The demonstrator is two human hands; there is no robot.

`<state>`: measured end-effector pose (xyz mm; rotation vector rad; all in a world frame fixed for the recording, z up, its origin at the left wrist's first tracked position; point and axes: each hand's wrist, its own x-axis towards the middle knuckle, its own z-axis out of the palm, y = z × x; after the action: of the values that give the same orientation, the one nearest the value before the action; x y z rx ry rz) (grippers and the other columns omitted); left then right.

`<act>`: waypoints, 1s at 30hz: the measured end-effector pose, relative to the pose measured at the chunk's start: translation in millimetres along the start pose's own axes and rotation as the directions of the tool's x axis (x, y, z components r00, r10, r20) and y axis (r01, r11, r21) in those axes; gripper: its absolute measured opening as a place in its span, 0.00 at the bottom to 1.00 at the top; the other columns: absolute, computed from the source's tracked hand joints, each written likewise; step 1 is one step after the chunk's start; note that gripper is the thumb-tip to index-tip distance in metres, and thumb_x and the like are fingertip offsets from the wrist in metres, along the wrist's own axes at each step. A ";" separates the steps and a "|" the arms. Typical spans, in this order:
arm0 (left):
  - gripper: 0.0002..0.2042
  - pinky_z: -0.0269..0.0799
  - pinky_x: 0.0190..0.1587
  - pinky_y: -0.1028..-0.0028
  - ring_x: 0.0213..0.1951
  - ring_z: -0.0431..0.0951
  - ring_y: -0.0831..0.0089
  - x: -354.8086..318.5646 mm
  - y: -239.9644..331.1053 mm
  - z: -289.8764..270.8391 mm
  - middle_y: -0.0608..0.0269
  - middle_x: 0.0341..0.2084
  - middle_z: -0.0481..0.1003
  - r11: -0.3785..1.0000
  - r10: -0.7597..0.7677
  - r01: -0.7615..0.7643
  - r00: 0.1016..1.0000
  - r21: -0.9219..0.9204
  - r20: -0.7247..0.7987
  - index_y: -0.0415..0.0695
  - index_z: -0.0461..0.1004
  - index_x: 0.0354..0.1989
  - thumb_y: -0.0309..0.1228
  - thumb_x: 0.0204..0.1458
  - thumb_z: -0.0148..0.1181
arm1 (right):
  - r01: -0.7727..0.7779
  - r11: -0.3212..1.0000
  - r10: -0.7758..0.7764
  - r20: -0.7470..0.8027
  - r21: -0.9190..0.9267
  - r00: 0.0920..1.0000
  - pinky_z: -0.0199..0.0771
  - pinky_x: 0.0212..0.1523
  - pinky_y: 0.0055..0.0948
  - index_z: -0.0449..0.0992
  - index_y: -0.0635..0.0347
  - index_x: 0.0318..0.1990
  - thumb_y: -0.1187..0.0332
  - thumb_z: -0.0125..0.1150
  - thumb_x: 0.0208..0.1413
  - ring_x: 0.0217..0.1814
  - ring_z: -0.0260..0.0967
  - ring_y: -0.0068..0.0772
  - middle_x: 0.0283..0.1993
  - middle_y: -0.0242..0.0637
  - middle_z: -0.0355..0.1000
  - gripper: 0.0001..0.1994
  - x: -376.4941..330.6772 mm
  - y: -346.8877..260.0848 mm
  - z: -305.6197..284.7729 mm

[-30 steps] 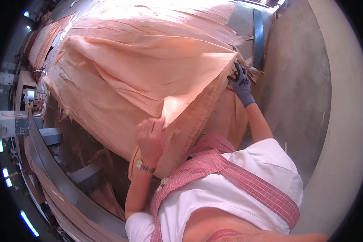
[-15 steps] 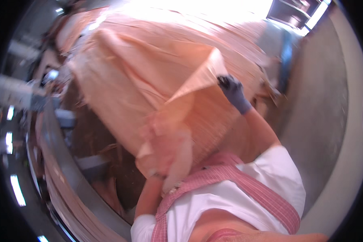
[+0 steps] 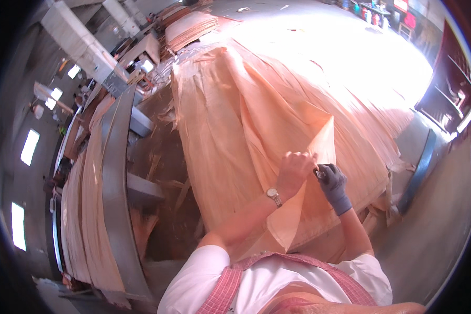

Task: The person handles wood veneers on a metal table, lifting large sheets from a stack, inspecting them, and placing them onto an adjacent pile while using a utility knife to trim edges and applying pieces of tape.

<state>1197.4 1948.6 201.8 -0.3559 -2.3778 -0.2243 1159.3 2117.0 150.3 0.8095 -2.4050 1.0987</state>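
A large, thin sheet of pale orange wood veneer (image 3: 209,136) lies on top of a stack of similar sheets, its near part lifted and folded over. The turned-up flap (image 3: 324,144) comes to a point in front of me. My left hand (image 3: 294,170), bare with a wristwatch (image 3: 273,195), has its fingers curled at the edge of this flap. Right beside it, my right hand (image 3: 332,183), in a grey glove with dark fingers, is closed at the same edge. A small dark shape with a light tip shows at its fingertips; I cannot make out what it is.
On the left, more veneer sheets (image 3: 81,209) lie along a curved-looking grey metal rail (image 3: 118,193). Veneer scraps (image 3: 180,196) litter the floor between. A thick veneer stack (image 3: 191,29) stands at the far end. A blue bar (image 3: 417,170) and a dark rack (image 3: 450,86) are at right.
My left hand has come up from low near my body to meet my right hand at the flap. The right hand sits lower in view, and the view has turned.
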 end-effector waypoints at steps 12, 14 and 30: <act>0.03 0.65 0.48 0.67 0.36 0.71 0.73 -13.5 -33.1 0.7 0.73 0.25 0.72 0.998 0.055 -0.056 0.997 0.003 0.054 0.51 0.76 0.30 0.31 0.47 0.57 | 0.137 0.978 -0.173 0.253 0.154 0.952 0.74 0.36 0.36 0.78 0.55 0.41 0.76 0.62 0.41 0.37 0.73 0.41 0.35 0.37 0.74 0.16 27.0 12.3 -7.2; 0.04 0.64 0.47 0.68 0.36 0.70 0.74 -7.6 -29.1 -3.5 0.74 0.27 0.72 0.995 0.093 -0.093 0.995 0.035 -0.020 0.51 0.76 0.31 0.31 0.47 0.58 | 0.201 0.976 -0.217 0.294 0.087 0.931 0.74 0.36 0.36 0.78 0.56 0.41 0.76 0.62 0.42 0.37 0.73 0.41 0.35 0.38 0.74 0.14 32.6 4.0 -11.5; 0.03 0.70 0.37 0.65 0.32 0.77 0.62 -52.5 -108.0 -4.9 0.62 0.27 0.77 0.798 -0.489 0.397 0.866 -0.453 -0.104 0.47 0.80 0.29 0.26 0.47 0.61 | -0.447 0.845 0.356 0.315 0.294 0.880 0.69 0.35 0.22 0.78 0.66 0.42 0.72 0.58 0.59 0.34 0.69 0.17 0.34 0.29 0.76 0.08 22.8 118.8 -19.1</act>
<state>1203.7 1835.0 163.1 0.0517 -2.1458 -0.9594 1068.0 2186.9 108.2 0.5780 -2.7069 1.7378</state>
